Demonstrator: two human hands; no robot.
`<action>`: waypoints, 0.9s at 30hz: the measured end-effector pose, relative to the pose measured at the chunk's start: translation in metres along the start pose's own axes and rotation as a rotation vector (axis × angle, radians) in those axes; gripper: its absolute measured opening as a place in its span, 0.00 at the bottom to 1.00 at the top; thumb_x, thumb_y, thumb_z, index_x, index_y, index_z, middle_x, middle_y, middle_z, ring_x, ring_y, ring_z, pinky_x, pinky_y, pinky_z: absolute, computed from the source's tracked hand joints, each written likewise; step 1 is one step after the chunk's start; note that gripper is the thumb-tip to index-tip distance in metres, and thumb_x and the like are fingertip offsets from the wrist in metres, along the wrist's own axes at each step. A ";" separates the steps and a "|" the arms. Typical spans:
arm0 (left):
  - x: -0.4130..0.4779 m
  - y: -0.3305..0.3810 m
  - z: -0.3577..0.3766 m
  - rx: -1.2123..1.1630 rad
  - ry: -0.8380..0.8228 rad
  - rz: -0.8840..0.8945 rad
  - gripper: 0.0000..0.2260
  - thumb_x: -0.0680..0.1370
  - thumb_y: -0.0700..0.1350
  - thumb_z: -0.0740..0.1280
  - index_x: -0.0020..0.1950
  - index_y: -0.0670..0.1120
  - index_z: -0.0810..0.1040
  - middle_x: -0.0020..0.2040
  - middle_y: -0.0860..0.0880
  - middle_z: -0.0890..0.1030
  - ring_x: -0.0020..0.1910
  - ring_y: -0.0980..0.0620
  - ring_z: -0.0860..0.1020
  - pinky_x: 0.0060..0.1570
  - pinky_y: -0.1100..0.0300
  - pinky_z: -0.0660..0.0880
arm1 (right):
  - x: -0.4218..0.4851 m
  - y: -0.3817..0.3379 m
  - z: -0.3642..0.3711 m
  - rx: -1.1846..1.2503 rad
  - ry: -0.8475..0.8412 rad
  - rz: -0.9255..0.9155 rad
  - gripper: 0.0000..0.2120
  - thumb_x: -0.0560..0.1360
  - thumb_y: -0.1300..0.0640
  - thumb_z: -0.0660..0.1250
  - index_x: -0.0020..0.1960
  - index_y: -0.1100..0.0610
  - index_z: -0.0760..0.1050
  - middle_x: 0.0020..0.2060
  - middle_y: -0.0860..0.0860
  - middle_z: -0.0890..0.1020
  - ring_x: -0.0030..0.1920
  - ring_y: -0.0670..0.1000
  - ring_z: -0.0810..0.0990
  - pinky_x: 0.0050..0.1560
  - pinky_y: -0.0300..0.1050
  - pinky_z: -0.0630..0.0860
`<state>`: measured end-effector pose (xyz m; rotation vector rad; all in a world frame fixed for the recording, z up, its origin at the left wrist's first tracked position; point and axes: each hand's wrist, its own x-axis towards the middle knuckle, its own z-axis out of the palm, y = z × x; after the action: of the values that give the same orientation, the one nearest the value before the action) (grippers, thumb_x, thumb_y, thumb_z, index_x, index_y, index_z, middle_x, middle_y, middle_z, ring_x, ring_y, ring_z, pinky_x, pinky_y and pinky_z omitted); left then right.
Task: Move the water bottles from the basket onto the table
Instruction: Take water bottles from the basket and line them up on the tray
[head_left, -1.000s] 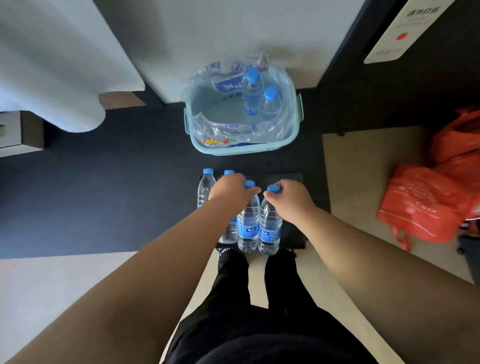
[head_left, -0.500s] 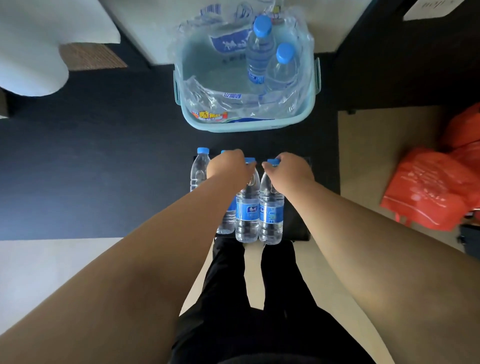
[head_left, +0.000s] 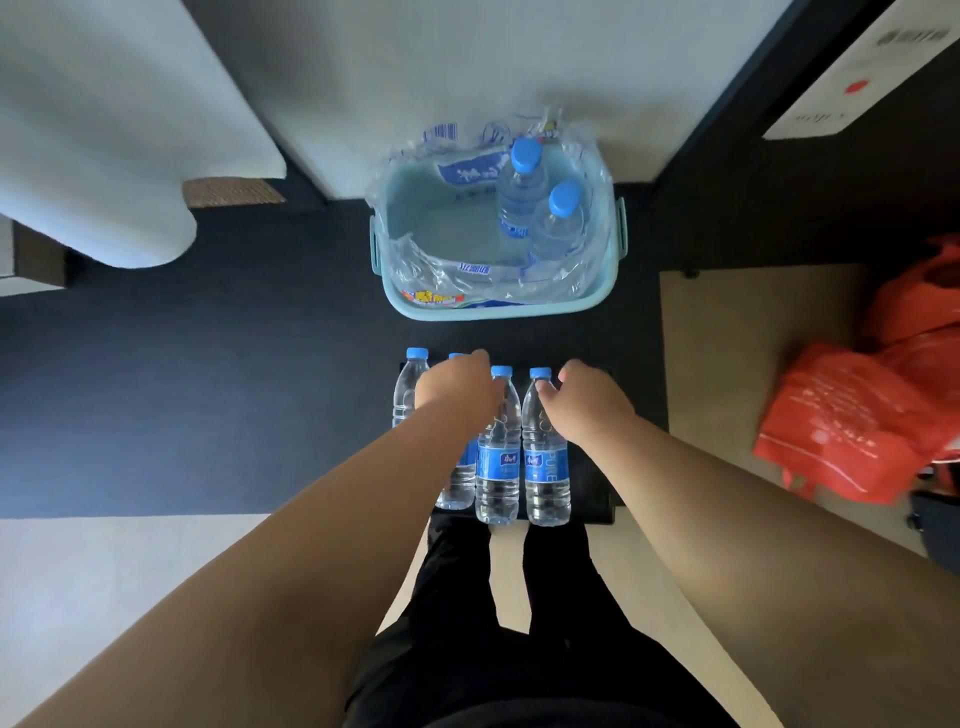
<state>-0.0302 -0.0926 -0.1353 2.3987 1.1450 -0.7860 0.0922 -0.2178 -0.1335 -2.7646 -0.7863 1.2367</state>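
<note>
Standing in a row on the small black table (head_left: 597, 493), four clear plastic water bottles with blue caps leave bare surface only along the table's right edge. The left hand (head_left: 457, 389) is closed loosely on the neck of the third bottle (head_left: 497, 457); the right hand (head_left: 592, 400) touches the fourth bottle (head_left: 545, 462) at its cap, fingers curled, grip uncertain. Beyond the table, the pale blue rectangular basket (head_left: 608, 291), lined with crumpled clear wrap, holds two upright bottles (head_left: 519, 197) at its right side.
</note>
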 end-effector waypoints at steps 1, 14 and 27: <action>-0.002 0.001 -0.010 -0.019 0.015 -0.003 0.14 0.83 0.57 0.58 0.57 0.48 0.75 0.46 0.49 0.80 0.41 0.45 0.77 0.39 0.52 0.70 | -0.004 -0.003 -0.009 0.015 0.024 -0.007 0.22 0.83 0.39 0.60 0.68 0.54 0.73 0.55 0.54 0.83 0.52 0.56 0.82 0.45 0.50 0.79; -0.006 0.016 -0.180 -0.232 0.338 0.159 0.16 0.80 0.62 0.59 0.59 0.55 0.77 0.39 0.56 0.80 0.36 0.52 0.79 0.35 0.57 0.73 | -0.026 -0.054 -0.152 0.158 0.443 -0.253 0.16 0.82 0.40 0.62 0.62 0.51 0.73 0.46 0.48 0.82 0.43 0.51 0.82 0.42 0.53 0.83; 0.069 0.037 -0.205 -0.109 0.312 0.221 0.21 0.81 0.57 0.62 0.75 0.61 0.67 0.60 0.50 0.82 0.49 0.44 0.82 0.38 0.56 0.71 | 0.032 -0.078 -0.164 -0.005 0.388 -0.263 0.21 0.81 0.43 0.64 0.70 0.51 0.70 0.54 0.50 0.82 0.49 0.55 0.81 0.38 0.47 0.72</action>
<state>0.1018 0.0364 -0.0160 2.5564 0.9763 -0.2785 0.1909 -0.1047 -0.0266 -2.6628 -1.0596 0.6292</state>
